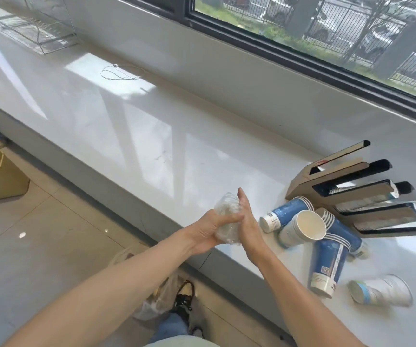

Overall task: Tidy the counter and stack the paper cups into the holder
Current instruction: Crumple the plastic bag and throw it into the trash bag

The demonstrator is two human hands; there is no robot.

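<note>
Both hands together at the counter (pixel 151 136) edge: left hand (pixel 208 232) cupped under, right hand (pixel 248 221) pressed flat against, a crumpled wad of clear, crinkly plastic (pixel 227 216), squeezed between the palms.

Counter: white, glossy, smooth. Cups (pixel 309 229) lie tipped over in a loose heap just right of the hands; paper, blue printed walls, white rims and bases, several nested in short stacks. One white cup (pixel 382 291) lies apart, nearer the front edge. Print on cups too small to read.

Holder (pixel 352 196): brown card, slotted, black-edged, lying on the counter, touching the heap.
</note>
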